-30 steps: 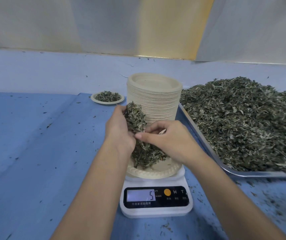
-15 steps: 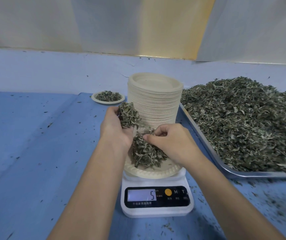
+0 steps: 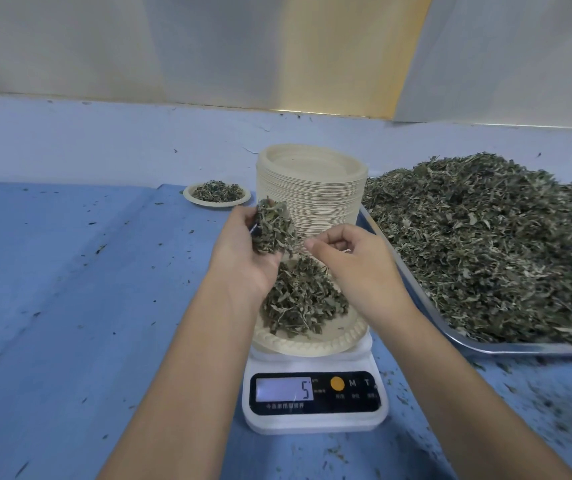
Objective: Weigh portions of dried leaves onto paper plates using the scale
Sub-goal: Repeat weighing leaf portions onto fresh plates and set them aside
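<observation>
Above the scale, your left grip (image 3: 243,261) was curled round a clump of dried leaves (image 3: 274,226), lifted clear of the pile (image 3: 301,299) on the paper plate (image 3: 312,344) below it. Your right grip (image 3: 353,261) hung just beside it, fingers curled and thumb laid toward the forefinger, with no leaf in it that I could see. A second earlier the two were pressed together low over the plate, the right picking at the clump while it ran down into the pile. By this moment you had parted them and raised the clump, so it no longer touched the pile. The plate sat on the scale (image 3: 315,420), whose display (image 3: 284,389) read 5, the same as before. By my reading you judged the portion reached and were holding back the surplus. The likely next move was to return the clump to the heap of leaves (image 3: 485,237) in the metal tray (image 3: 485,348) on your right, then lift the plate off. Behind the scale stood the stack of unused plates (image 3: 312,199). To its left only one filled plate (image 3: 222,205) rested on the blue desk (image 3: 70,306), so most of the job probably remained.
</observation>
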Motion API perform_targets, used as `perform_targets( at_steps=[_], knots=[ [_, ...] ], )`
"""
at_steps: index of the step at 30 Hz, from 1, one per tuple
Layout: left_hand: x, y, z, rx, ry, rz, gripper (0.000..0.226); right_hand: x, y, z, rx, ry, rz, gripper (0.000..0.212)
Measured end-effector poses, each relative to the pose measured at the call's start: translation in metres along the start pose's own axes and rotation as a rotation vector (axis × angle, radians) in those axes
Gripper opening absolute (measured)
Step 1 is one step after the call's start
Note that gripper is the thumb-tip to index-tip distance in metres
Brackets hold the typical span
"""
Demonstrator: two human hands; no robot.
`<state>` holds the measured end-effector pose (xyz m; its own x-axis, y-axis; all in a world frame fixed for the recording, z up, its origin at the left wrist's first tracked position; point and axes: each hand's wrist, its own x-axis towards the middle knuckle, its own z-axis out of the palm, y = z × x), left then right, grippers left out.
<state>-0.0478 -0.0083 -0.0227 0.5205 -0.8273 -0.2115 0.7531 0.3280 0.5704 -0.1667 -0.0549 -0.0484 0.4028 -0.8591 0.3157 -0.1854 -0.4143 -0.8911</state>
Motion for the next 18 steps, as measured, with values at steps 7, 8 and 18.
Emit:
perform_targets(
  at_steps=[7,8,18],
  knots=[
    [-0.0027,-0.0048,0.0040,0.057,0.013,-0.004,0.022,0.0023,-0.0011,0.0044,0.220,-0.016,0.076,0.004],
    [-0.0029,-0.0053,0.0040,0.068,0.017,-0.001,0.022,0.0028,-0.0017,0.0041,0.262,-0.016,0.084,0.002],
    [-0.0010,-0.0100,0.0049,0.212,0.049,0.032,0.019,-0.0006,-0.0049,0.0047,0.318,-0.059,0.027,0.026]
  ],
)
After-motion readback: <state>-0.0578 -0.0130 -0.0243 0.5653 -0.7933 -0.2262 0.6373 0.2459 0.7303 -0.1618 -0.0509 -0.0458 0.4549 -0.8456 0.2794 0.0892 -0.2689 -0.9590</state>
